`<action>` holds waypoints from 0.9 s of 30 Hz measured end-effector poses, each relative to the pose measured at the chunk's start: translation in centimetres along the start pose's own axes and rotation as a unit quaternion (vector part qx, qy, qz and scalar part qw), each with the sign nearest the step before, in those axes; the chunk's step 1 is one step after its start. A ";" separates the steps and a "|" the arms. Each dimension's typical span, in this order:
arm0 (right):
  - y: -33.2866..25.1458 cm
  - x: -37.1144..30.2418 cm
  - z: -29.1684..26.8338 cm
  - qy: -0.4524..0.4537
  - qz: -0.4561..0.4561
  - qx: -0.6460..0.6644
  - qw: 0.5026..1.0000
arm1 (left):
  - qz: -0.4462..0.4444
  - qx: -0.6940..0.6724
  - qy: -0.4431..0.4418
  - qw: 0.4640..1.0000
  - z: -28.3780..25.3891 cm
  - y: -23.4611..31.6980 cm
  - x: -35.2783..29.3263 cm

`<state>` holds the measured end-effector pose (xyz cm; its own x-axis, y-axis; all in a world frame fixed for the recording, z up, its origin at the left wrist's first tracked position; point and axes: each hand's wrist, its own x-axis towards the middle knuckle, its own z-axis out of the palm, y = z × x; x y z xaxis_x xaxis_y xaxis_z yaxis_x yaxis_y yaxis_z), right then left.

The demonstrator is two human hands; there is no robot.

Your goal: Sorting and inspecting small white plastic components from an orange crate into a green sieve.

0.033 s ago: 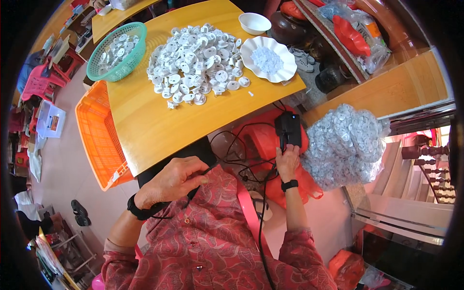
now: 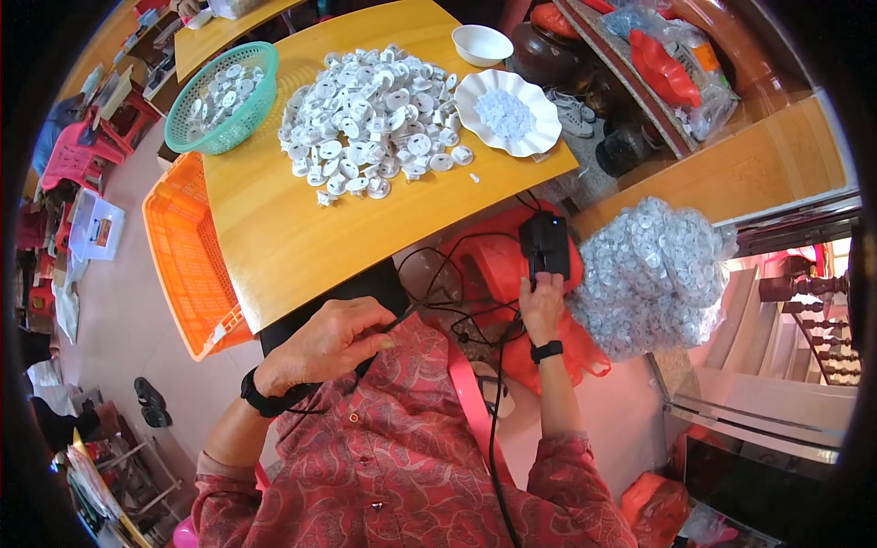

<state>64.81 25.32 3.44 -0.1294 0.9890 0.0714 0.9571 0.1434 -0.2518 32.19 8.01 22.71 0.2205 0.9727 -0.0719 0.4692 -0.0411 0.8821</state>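
Observation:
My left hand [image 2: 333, 341] is closed in front of the shirt, with a thin black cable [image 2: 399, 321] pinched between thumb and fingers. Lower right of the table, my right hand [image 2: 543, 309] has its fingers at the bottom end of a black box-shaped device [image 2: 545, 239] with a small light on it. Whether those fingers grip the device itself or a plug under it is hard to see. Black cables loop between the two hands. On the yellow table [image 2: 274, 265] lies a heap of white round plastic parts [image 2: 370, 114].
A green basket [image 2: 260, 100] of similar parts and a scalloped plate [image 2: 546, 114] of small clear pieces stand on the table, near a white bowl [image 2: 481, 44]. An orange crate [image 2: 174, 247] is at the left. To the right sits a bulging clear bag [image 2: 653, 274] beside red plastic bags [image 2: 484, 265].

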 end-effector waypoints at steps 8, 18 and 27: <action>-6.2 0.5 3.5 -0.272 -0.104 0.130 0.948 | 0.073 -0.027 -0.038 0.996 1.4 0.7 -0.1; -9.2 -0.3 8.1 -0.428 -0.133 0.019 0.894 | 0.146 -0.040 -0.118 0.981 1.8 1.6 -1.7; -5.4 -1.6 12.0 -0.336 -0.041 0.031 0.941 | 0.173 -0.061 -0.127 0.975 1.7 1.3 -2.1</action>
<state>56.74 23.37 -6.90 -0.3564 0.7712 -0.5275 0.9226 0.2012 -0.3292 33.80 5.51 23.20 0.5596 0.8167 0.1407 0.2280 -0.3149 0.9214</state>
